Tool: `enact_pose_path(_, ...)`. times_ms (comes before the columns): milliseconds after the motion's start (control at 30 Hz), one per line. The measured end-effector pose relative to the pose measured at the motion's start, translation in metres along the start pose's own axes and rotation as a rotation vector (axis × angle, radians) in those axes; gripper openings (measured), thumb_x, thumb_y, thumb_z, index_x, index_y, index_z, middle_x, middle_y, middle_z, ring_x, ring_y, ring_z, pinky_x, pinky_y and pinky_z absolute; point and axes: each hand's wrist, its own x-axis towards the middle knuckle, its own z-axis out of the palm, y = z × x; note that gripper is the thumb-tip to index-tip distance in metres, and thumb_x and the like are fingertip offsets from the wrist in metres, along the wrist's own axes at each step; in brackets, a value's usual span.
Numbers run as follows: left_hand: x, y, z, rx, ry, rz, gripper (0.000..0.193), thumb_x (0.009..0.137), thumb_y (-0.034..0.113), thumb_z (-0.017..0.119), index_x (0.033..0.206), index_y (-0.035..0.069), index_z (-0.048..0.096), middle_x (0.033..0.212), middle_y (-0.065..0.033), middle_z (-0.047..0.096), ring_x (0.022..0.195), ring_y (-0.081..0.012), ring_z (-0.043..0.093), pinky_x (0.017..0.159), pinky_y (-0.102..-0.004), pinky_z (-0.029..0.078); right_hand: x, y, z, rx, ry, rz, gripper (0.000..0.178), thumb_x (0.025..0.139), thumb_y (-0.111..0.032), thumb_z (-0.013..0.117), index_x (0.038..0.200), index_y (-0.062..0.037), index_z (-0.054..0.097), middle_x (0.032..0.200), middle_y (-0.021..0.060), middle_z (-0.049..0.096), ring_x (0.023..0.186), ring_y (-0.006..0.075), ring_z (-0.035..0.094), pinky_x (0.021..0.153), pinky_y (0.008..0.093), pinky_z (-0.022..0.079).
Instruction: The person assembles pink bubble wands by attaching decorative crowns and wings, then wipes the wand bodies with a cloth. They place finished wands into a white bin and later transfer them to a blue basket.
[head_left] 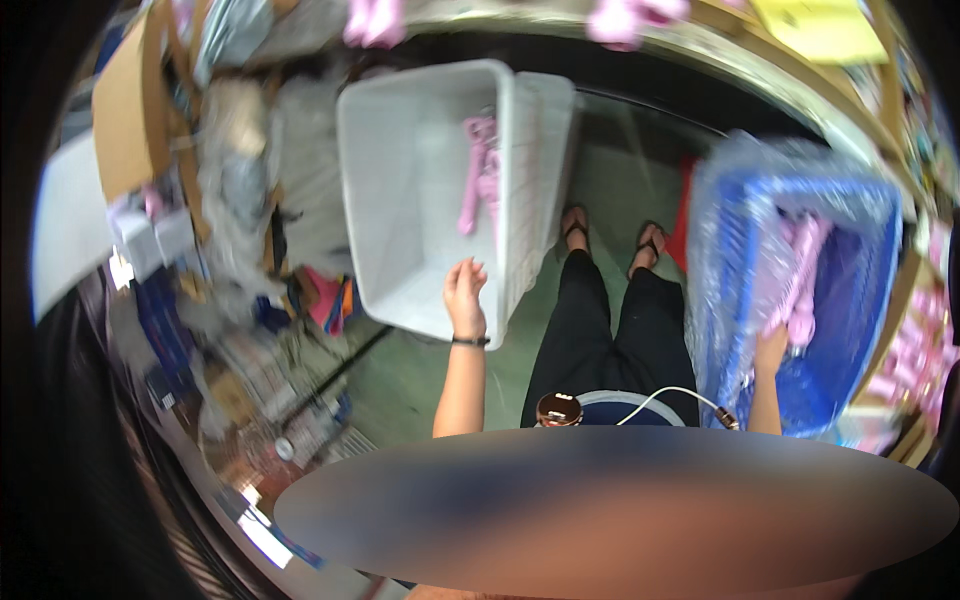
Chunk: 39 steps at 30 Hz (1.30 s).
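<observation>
My left hand (pixel 465 297) hovers at the near right rim of a large white plastic bin (pixel 415 210), its fingers loosely bent and slightly apart, with nothing in them. Long pink plastic pieces (pixel 481 175) lie in the bin, beyond that hand. On the right, my right hand (pixel 769 352) reaches into a blue basket (pixel 848 310) lined with clear plastic film. It grips the near end of a long pink plastic piece (pixel 803 270), beside another pink piece. The exact kind of these pieces cannot be made out, and my right fingertips are partly hidden.
Another white bin (pixel 545 170) stands against the first. My sandalled feet are on the green floor (pixel 620 150) between bin and basket. More pink pieces (pixel 915 345) lie at the far right. Boxes (pixel 130 110) and plastic bags (pixel 240 160) crowd the left side.
</observation>
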Motion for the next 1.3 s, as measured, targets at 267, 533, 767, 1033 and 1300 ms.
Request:
enact_pose_path(267, 0.139, -0.124, -0.027, 1.004, -0.135, 0.257, 0.037, 0.079, 0.028, 0.064, 0.102, -0.001, 0.059, 0.099, -0.0174, 0.06, 0.096, -0.0318, 0.055, 0.086, -0.0385, 0.043, -0.05, -0.019, -0.103, -0.17, 0.072, -0.077, 0.054, 0.079, -0.02, 0.064, 0.123, 0.0008, 0.042, 0.122, 0.0231, 0.042, 0.114, 0.0374, 0.042, 0.096, 0.0409, 0.035)
enact_pose_path(533, 0.19, -0.181, 0.001, 1.096, -0.404, -0.064, 0.062, 0.068, 0.041, 0.071, 0.124, 0.023, 0.052, 0.142, -0.0251, 0.019, 0.131, -0.0401, 0.02, 0.108, -0.0451, 0.019, -0.105, -0.091, -0.179, -0.261, 0.034, -0.082, 0.041, 0.08, -0.015, 0.061, 0.115, -0.0006, 0.046, 0.118, 0.0198, 0.044, 0.107, 0.0335, 0.045, 0.085, 0.0379, 0.043)
enact_pose_path(767, 0.199, -0.162, 0.008, 1.197, -0.497, -0.211, 0.064, 0.063, 0.046, 0.07, 0.121, 0.025, 0.053, 0.129, -0.0192, 0.038, 0.126, -0.0336, 0.028, 0.11, -0.0467, 0.012, -0.121, -0.177, -0.157, -0.167, 0.122, -0.224, 0.035, 0.084, -0.015, 0.059, 0.114, -0.0016, 0.048, 0.125, 0.0164, 0.039, 0.088, 0.0241, 0.053, 0.076, 0.0335, 0.047)
enact_pose_path(1033, 0.167, -0.133, -0.038, 1.057, -0.352, 0.2, 0.048, 0.062, 0.043, 0.069, 0.093, 0.007, 0.065, 0.095, -0.0187, 0.05, 0.085, -0.0344, 0.053, 0.073, -0.0404, 0.046, -0.146, -0.266, -0.148, -0.121, 0.31, -0.406, 0.035, 0.081, -0.007, 0.06, 0.114, -0.003, 0.05, 0.133, 0.0202, 0.029, 0.117, 0.0332, 0.039, 0.097, 0.0385, 0.033)
enact_pose_path(1300, 0.101, -0.025, -0.07, 1.046, -0.151, 0.616, 0.043, 0.055, 0.031, 0.076, 0.084, 0.001, 0.062, 0.103, -0.0214, 0.051, 0.088, -0.0366, 0.053, 0.075, -0.0418, 0.046, -0.144, -0.334, -0.122, 0.346, 0.035, -0.733, 0.02, 0.076, -0.003, 0.061, 0.096, -0.0034, 0.057, 0.115, 0.0174, 0.05, 0.105, 0.0311, 0.05, 0.092, 0.0381, 0.038)
